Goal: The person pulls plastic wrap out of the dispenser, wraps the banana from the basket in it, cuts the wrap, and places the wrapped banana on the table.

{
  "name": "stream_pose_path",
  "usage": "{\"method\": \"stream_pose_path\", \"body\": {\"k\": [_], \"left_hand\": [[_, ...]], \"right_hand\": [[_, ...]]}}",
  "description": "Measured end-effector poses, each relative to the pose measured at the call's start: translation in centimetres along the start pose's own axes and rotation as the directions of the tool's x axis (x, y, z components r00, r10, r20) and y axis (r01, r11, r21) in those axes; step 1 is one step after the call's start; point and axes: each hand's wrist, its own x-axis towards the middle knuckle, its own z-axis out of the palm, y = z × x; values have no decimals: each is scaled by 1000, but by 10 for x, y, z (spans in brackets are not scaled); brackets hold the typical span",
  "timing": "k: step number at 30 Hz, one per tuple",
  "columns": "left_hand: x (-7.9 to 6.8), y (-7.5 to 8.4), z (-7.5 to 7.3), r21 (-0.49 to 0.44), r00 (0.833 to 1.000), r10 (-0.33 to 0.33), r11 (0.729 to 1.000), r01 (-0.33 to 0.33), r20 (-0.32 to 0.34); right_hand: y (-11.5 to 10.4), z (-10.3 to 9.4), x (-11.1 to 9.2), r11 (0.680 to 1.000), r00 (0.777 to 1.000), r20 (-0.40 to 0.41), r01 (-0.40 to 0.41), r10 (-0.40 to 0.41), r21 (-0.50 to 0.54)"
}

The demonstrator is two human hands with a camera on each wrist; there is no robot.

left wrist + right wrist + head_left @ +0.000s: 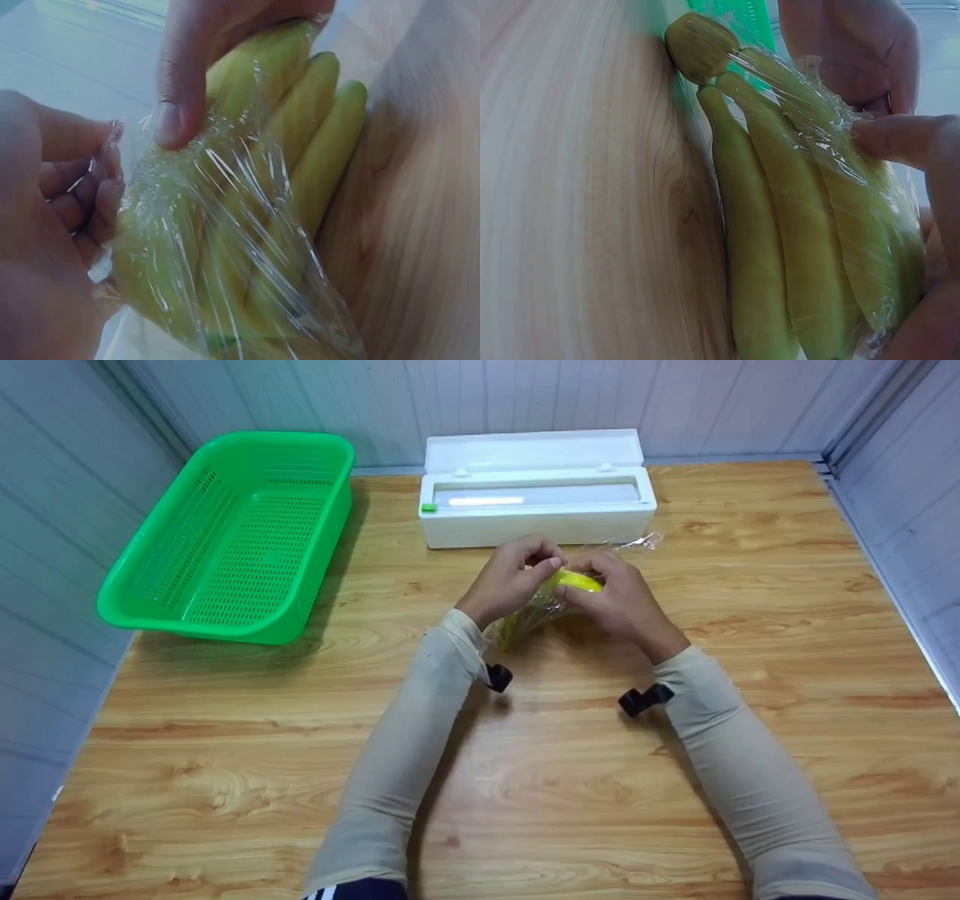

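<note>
A bunch of bananas (769, 210), partly covered in clear cling film (247, 217), is between both hands over the table. My right hand (622, 596) holds the bunch near the banana tips, its thumb pressing on the film in the left wrist view. Opposite it, my left hand (514, 577) pinches a gathered edge of the film between thumb and fingers. The stem end of the bunch shows in the right wrist view, close to the wooden surface. In the head view, the hands hide much of the fruit.
Behind the hands stands a white cling film dispenser (540, 529), its lid raised, with a green slider (428, 508) at its left end. A loose bit of film lies by its front right. A green plastic basket (292, 619) sits at the back left of the wooden table (562, 810).
</note>
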Motion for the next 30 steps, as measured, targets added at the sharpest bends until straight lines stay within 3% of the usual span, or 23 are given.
{"method": "stream_pose_path", "body": {"k": [4, 8, 12, 14, 17, 21, 24, 30], "left_hand": [[-8, 6, -2, 17, 998, 64, 998, -64, 28], [-2, -18, 3, 44, 993, 112, 993, -113, 22], [1, -36, 7, 147, 978, 210, 967, -209, 7], [-1, -36, 7, 234, 961, 275, 935, -268, 2], [-4, -37, 7, 391, 932, 363, 856, -338, 11], [-7, -37, 6, 549, 913, 405, 753, -362, 46], [-10, -37, 6, 592, 911, 404, 717, -367, 75], [-11, -40, 8, 597, 878, 470, 682, -424, 87]], "right_hand": [[0, 0, 1, 1000, 1000, 6, -9, 9, -6], [0, -1, 1, 999, 999, 12, -34, 34, 1], [0, -2, 0, 997, 997, 16, -74, 74, 11], [-1, -3, 0, 997, 997, 20, -81, 80, 9], [-1, -4, 0, 997, 996, 25, -80, 80, -1], [0, -7, 0, 996, 995, 41, -92, 92, -9], [1, -9, 0, 994, 992, 63, -105, 105, -6], [4, -12, 1, 995, 990, 107, -95, 91, 31]]}}
